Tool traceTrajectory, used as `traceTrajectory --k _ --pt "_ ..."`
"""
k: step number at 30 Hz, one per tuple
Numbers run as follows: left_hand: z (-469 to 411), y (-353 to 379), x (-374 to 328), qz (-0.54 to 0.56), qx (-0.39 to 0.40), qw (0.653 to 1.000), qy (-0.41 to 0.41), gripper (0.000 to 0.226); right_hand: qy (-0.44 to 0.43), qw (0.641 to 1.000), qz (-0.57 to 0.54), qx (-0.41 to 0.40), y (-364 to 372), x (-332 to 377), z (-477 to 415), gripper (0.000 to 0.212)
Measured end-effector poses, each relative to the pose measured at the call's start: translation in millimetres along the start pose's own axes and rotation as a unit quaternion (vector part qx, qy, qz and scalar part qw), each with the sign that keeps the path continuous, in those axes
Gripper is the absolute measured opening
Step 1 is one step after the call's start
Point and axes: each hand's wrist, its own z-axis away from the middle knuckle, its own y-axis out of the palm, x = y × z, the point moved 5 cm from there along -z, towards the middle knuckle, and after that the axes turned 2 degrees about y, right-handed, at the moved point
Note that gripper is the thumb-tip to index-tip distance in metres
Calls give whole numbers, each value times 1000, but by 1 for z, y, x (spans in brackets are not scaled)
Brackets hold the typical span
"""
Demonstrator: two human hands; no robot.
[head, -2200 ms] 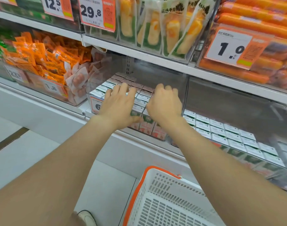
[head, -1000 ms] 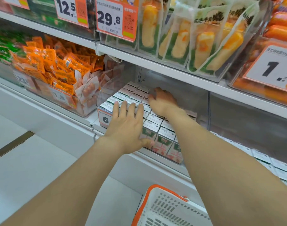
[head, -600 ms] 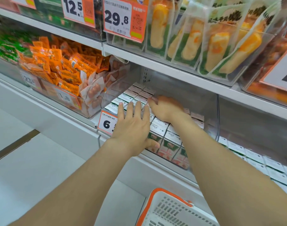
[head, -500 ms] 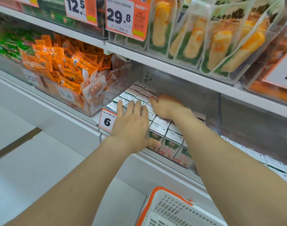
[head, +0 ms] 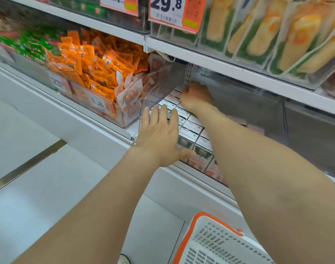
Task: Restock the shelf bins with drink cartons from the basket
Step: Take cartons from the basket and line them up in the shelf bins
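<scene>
Pressing flat left hand (head: 159,136), fingers straight, on white-topped green drink cartons (head: 189,130) at clear plastic shelf bin (head: 159,86) front edge; curling right hand (head: 196,96) (grip impossible to tell) over back cartons.

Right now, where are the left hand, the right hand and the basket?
left hand (head: 159,138): head view, on the back of the hand.
right hand (head: 196,95): head view, on the back of the hand near the knuckles.
basket (head: 216,242): head view, on its slotted white wall.

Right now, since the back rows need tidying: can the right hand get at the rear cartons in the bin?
Likely yes: the right hand is deep in the clear bin, right at the rear cartons, with nothing between.
</scene>
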Motion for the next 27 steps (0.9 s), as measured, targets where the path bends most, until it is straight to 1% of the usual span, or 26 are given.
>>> traceTrajectory --k 4,6,8,12,15,17,18,20,21,23,25,27 --pt "0 1 -1 26 20 999 10 118 -15 998 18 65 6 11 -8 50" --pt "0 1 -2 35 27 999 13 114 -24 996 19 89 3 12 -12 49" --pt "-2 1 -2 36 36 999 9 114 -32 995 11 97 3 6 -15 50" --pt "-6 0 -2 35 72 997 -6 118 -30 996 10 78 9 -5 -11 59" --pt "-9 0 3 28 97 995 -9 122 -47 992 29 114 7 2 -5 58" --pt "-9 -4 1 26 96 995 -6 124 -52 989 45 131 4 2 5 61" --pt "-9 -7 -3 26 90 996 -3 125 -47 990 51 124 3 -2 10 64" --pt "-9 -13 -15 32 70 997 12 125 -34 995 41 82 -4 -13 27 66" --pt "-9 -16 -23 37 59 997 22 125 -30 997 42 53 -9 -20 38 64" --pt "-9 -19 -37 46 53 997 39 128 -12 996 84 -1 -22 -38 61 55" --pt "-9 -19 -48 51 72 995 47 138 40 989 136 -43 -34 -63 80 50" --pt "-8 -18 -58 57 88 993 56 141 97 982 160 -41 -44 -85 90 50"
